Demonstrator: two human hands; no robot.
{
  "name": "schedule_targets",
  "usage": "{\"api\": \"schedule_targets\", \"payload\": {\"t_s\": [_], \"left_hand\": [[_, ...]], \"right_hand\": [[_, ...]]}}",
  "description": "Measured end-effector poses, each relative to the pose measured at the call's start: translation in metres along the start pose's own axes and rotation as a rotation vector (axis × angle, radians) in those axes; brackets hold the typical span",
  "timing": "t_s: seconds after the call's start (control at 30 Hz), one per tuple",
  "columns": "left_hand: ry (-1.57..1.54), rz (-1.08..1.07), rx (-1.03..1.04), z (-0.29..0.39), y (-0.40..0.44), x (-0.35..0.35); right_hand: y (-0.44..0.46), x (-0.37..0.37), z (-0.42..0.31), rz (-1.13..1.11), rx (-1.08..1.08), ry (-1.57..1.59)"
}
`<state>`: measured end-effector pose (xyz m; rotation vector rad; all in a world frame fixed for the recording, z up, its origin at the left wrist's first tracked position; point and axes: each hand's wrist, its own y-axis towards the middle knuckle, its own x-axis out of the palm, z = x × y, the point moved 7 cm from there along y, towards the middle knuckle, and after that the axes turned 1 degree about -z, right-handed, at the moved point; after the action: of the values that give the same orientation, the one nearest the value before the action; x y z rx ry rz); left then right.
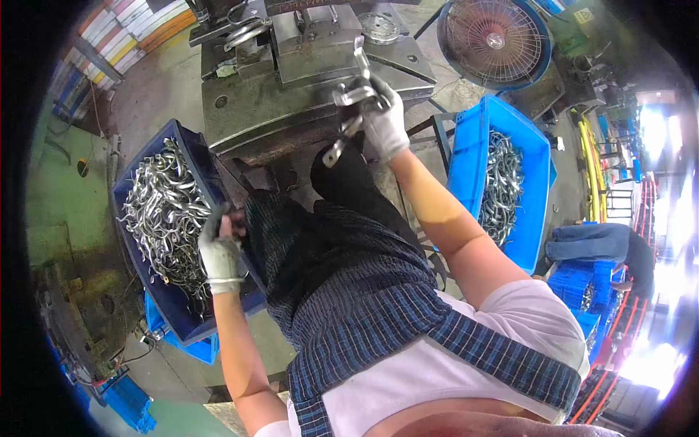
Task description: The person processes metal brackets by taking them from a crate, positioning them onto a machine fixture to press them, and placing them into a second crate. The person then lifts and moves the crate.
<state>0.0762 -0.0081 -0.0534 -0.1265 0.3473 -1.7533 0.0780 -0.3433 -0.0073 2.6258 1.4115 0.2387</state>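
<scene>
My right hand (pixel 384 120), in a white glove with dark fingertips, is closed around several bent metal parts (pixel 357 95) in front of the machine bed. The parts stick out up, left and down from the fingers. At the left, my left hand (pixel 220 251), gloved the same way, is at the right side of a dark blue bin (pixel 191 328) heaped with shiny curved metal pieces (pixel 164 204). Its fingers are bent and partly blurred, and whether they hold a piece cannot be made out.
The steel machine bed (pixel 247 109) spans the top middle. A light blue bin (pixel 535 197) with more metal pieces (pixel 501 182) stands at the right, below a round fan (pixel 495 40). Another person (pixel 590 244) is at the far right beside blue crates (pixel 571 284).
</scene>
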Motion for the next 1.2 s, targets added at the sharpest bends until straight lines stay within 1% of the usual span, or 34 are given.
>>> {"api": "schedule_targets", "payload": {"t_s": [0.03,0.07,0.1,0.17,0.23,0.3,0.33,0.37,0.4,0.43,0.47,0.5,0.53,0.57,0.6,0.63,0.67,0.7,0.73,0.77,0.8,0.83,0.87,0.9,0.93,0.97,1.0,1.03,1.1,1.13,1.17,1.2], "left_hand": [[0.035,-0.02,-0.022,-0.013,-0.005,-0.004],[0.07,-0.038,-0.042,-0.026,-0.008,-0.008],[0.042,-0.01,-0.041,-0.038,-0.009,-0.016],[-0.018,0.046,-0.05,-0.06,-0.012,-0.028],[-0.075,0.076,-0.104,-0.07,-0.015,-0.038],[-0.123,0.109,-0.146,-0.083,-0.02,-0.05],[-0.136,0.103,-0.189,-0.097,-0.019,-0.061],[-0.138,0.159,-0.25,-0.112,-0.021,-0.074],[-0.097,0.241,-0.372,-0.122,-0.024,-0.086],[-0.098,0.309,-0.375,-0.134,-0.027,-0.1],[-0.059,0.328,-0.386,-0.138,-0.031,-0.109],[-0.106,0.4,-0.521,-0.147,-0.036,-0.115],[-0.034,0.389,-0.542,-0.151,-0.04,-0.122],[-0.21,0.376,-0.455,-0.193,-0.036,-0.134],[-0.389,0.343,-0.42,-0.218,-0.037,-0.14],[-0.026,0.304,-0.434,-0.207,-0.039,-0.143],[0.012,0.337,-0.449,-0.206,-0.041,-0.146],[0.047,0.363,-0.463,-0.208,-0.042,-0.15],[0.049,0.364,-0.445,-0.21,-0.04,-0.156],[0.052,0.365,-0.427,-0.211,-0.04,-0.163],[0.199,0.416,-0.45,-0.191,-0.044,-0.168],[0.39,0.443,-0.443,-0.234,-0.036,-0.199],[0.527,0.479,-0.448,-0.234,-0.033,-0.209],[0.666,0.506,-0.457,-0.234,-0.032,-0.215],[0.712,0.482,-0.445,-0.235,-0.027,-0.217],[0.757,0.459,-0.43,-0.235,-0.02,-0.216],[0.803,0.433,-0.414,-0.234,-0.012,-0.213],[0.909,0.364,-0.534,-0.232,-0.005,-0.205],[0.768,0.529,-0.552,-0.265,0.011,-0.2],[0.852,0.488,-0.698,-0.248,0.01,-0.192],[0.863,0.521,-0.751,-0.237,0.009,-0.186],[0.87,0.556,-0.805,-0.23,0.006,-0.181]], "right_hand": [[0.005,0.0,0.003,0.035,-0.018,-0.105],[0.01,0.001,0.001,0.028,-0.103,-0.196],[0.014,0.004,-0.002,0.019,-0.189,-0.283],[0.017,0.008,-0.01,0.011,-0.214,-0.297],[0.018,0.007,-0.007,0.003,-0.214,-0.343],[0.019,0.004,-0.006,0.059,-0.144,-0.27],[0.019,0.002,-0.006,0.053,-0.133,-0.311],[0.019,-0.002,-0.003,0.04,-0.118,-0.345],[0.021,-0.008,0.008,0.045,-0.074,-0.364],[0.025,-0.011,0.018,0.039,-0.035,-0.38],[0.019,-0.005,0.014,0.029,0.127,-0.168],[0.031,-0.012,0.014,0.031,-0.284,-0.583],[0.023,0.002,0.001,-0.013,0.035,-0.228],[0.031,-0.002,0.009,-0.051,-0.028,-0.21],[0.028,-0.005,0.013,-0.035,0.069,-0.169],[0.027,-0.011,0.015,0.06,0.024,-0.36],[0.03,-0.012,0.021,-0.054,0.064,-0.314],[0.039,-0.019,0.023,-0.151,-0.079,-0.435],[0.044,-0.044,0.029,-0.012,-0.081,-0.39],[0.018,-0.028,-0.03,0.068,-0.225,-0.656],[0.018,-0.047,-0.039,0.01,-0.261,-0.711],[0.023,-0.074,-0.049,0.042,-0.2,-0.635],[0.022,-0.096,-0.066,-0.02,-0.329,-0.858],[0.016,-0.125,-0.071,0.07,-0.152,-0.73],[0.017,-0.181,-0.064,0.227,-0.083,-0.774],[0.002,-0.199,-0.082,0.301,-0.003,-1.314],[-0.011,-0.217,-0.086,0.289,0.099,-1.45],[-0.025,-0.239,-0.086,0.28,0.209,-1.588],[-0.048,-0.297,-0.062,0.101,0.438,-2.027],[-0.067,-0.329,-0.043,-0.012,0.494,-2.007],[-0.081,-0.35,-0.027,-0.124,0.547,-1.981],[-0.09,-0.34,-0.029,-0.099,0.585,-1.949]]}}
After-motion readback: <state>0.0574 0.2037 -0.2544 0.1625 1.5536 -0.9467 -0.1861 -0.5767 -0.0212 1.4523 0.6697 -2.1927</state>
